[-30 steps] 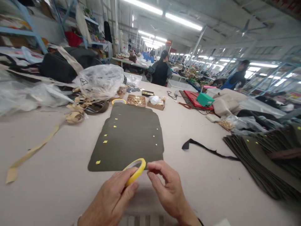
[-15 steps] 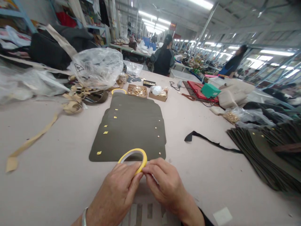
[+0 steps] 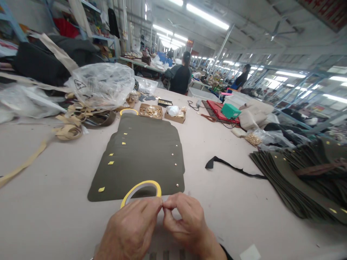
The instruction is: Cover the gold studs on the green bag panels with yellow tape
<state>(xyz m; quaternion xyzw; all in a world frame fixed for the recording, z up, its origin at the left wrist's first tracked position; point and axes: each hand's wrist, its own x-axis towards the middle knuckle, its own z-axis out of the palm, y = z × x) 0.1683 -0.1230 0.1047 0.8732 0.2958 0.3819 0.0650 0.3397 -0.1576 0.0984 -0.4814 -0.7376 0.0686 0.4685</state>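
Well beyond held tape [image 3: 143, 183], box [image 3: 150, 117] of fittings [image 3: 151, 111]

Left grip [image 3: 128, 227] holding a yellow tape roll [image 3: 158, 189], right grip [image 3: 188, 220] pinched together just beside it, overlapping dark olive panels [image 3: 141, 159] on pale surface [image 3: 222, 213] beyond, yellow tabs [image 3: 101, 189] along their left side, fanned olive stack [image 3: 287, 180] at right.

By the left hand [image 3: 131, 225] the yellow tape roll [image 3: 158, 188] is gripped; just beside it, the right hand [image 3: 188, 220] is held pinched.
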